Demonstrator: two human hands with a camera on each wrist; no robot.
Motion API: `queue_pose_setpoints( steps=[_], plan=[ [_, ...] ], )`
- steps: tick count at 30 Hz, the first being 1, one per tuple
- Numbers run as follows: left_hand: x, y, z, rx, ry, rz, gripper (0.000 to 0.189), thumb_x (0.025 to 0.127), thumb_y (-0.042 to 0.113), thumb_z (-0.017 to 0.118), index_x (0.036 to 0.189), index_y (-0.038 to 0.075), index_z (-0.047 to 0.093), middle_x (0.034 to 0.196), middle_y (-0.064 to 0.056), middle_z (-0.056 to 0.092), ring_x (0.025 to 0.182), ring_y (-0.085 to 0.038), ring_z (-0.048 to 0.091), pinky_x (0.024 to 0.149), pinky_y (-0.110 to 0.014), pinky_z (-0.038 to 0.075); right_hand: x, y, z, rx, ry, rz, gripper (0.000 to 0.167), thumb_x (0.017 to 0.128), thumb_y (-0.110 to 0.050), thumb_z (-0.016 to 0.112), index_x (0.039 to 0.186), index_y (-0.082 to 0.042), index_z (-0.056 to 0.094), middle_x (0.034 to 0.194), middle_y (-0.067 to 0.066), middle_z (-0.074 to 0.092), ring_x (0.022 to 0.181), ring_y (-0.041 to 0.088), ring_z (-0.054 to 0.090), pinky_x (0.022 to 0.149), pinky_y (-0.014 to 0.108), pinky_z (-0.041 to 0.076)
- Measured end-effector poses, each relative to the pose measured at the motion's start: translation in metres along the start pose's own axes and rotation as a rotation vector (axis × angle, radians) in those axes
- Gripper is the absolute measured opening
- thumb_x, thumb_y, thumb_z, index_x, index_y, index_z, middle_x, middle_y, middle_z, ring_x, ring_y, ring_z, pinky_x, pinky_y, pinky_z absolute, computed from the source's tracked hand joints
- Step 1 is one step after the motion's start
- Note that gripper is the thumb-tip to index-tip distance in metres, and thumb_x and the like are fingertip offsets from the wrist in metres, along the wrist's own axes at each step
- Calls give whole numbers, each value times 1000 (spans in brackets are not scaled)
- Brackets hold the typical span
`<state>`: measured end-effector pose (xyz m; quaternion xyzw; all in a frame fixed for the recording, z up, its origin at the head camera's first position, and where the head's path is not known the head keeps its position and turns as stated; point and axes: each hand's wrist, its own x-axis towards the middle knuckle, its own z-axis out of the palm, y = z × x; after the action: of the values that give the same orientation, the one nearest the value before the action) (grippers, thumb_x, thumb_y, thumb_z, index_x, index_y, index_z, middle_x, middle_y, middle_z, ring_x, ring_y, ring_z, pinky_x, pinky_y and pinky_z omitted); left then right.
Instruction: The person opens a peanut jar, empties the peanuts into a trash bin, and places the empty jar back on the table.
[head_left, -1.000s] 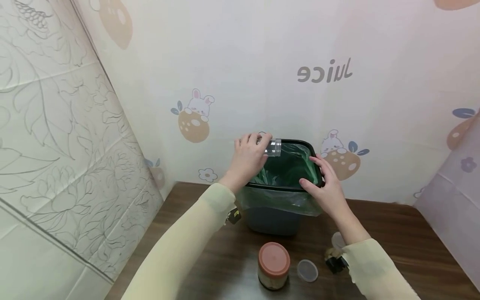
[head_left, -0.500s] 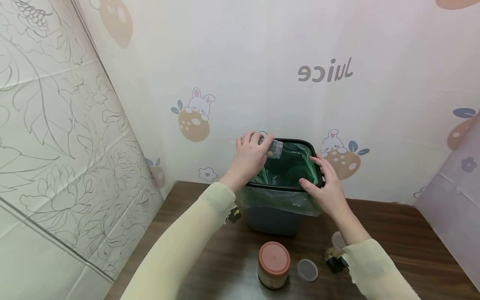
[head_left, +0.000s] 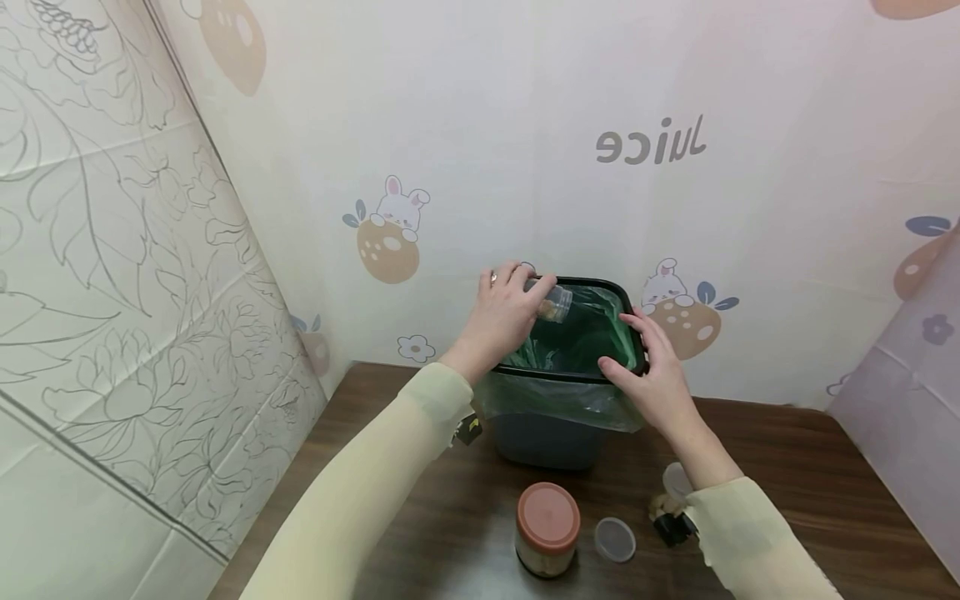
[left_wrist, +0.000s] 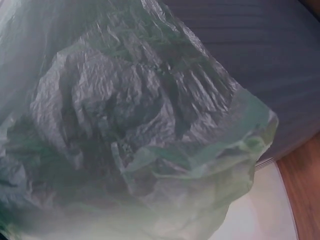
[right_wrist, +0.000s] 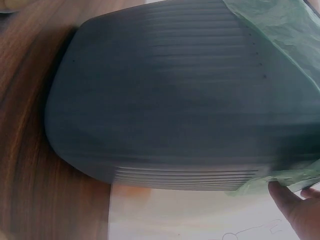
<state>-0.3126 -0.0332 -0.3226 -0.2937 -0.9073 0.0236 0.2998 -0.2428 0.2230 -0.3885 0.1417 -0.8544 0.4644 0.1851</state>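
My left hand (head_left: 501, 318) grips a small clear plastic jar (head_left: 557, 305), tipped with its mouth to the right over the bin opening. Light-brown pieces show inside it, their kind too small to tell. The dark trash bin (head_left: 551, 439) stands upright, lined with a green translucent bag (head_left: 562, 402) folded over its rim. At the bin's right front corner, my right hand (head_left: 657, 379) holds the rim and liner, thumb at the front and fingers on the right side. The left wrist view is filled by the bag (left_wrist: 125, 100); the right wrist view has the bin side (right_wrist: 165, 100).
A jar with an orange-red lid (head_left: 549, 521) stands on the brown wooden table (head_left: 420, 533) in front of the bin. Beside it lies a clear round lid (head_left: 615, 540). A clear container with tan contents (head_left: 663, 505) is partly hidden by the right wrist. A patterned wall covering (head_left: 480, 167) rises behind.
The left hand has tilted the jar further down and moved it slightly right. Light-brown pieces have slid toward the jar's mouth. The right hand and bin keep their place.
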Motion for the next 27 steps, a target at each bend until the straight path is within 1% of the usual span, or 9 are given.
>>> queue_pose_setpoints(
  steps=[3, 8, 11, 17, 23, 27],
  plan=[
    [0, 0, -1, 6, 0, 19, 55, 102, 24, 79, 153, 26, 56, 147, -8, 59, 144, -32, 46, 113, -56, 41, 0, 1, 0, 2, -3, -1, 72, 101, -35, 73, 162, -8, 46, 179, 15, 24, 152, 49, 35, 114, 78, 37],
    [0, -1, -1, 9, -4, 36, 57, 100, 24, 81, 152, 26, 56, 147, -8, 58, 144, -31, 46, 113, -55, 41, 1, 1, 1, 4, -3, -4, 73, 101, -35, 72, 163, -8, 45, 179, 15, 24, 154, 50, 33, 114, 79, 35],
    [0, -1, -1, 12, -2, 43, 56, 101, 23, 80, 151, 26, 56, 146, -8, 59, 143, -32, 47, 112, -55, 41, 0, 1, 0, 8, -8, 1, 74, 101, -35, 72, 164, -9, 44, 180, 15, 23, 156, 51, 30, 114, 81, 33],
    [1, -1, -2, 10, 13, 54, 49, 104, 20, 76, 149, 26, 58, 144, -7, 61, 142, -31, 49, 110, -54, 42, 1, 0, -1, 2, -8, 7, 74, 101, -35, 72, 164, -10, 44, 180, 14, 22, 156, 51, 30, 114, 81, 33],
    [2, -1, -1, 24, 7, 58, 49, 105, 22, 75, 151, 27, 59, 146, -7, 61, 143, -31, 48, 111, -53, 41, 1, -1, -1, 2, -3, 13, 74, 101, -35, 72, 164, -10, 44, 180, 14, 23, 156, 51, 30, 115, 81, 32],
    [2, -1, -1, 36, -12, 69, 49, 107, 21, 72, 153, 27, 58, 148, -7, 61, 146, -31, 46, 114, -54, 40, 0, 0, 0, -1, -2, 13, 73, 101, -35, 71, 164, -10, 45, 180, 14, 23, 157, 50, 30, 115, 81, 33]
  ],
)
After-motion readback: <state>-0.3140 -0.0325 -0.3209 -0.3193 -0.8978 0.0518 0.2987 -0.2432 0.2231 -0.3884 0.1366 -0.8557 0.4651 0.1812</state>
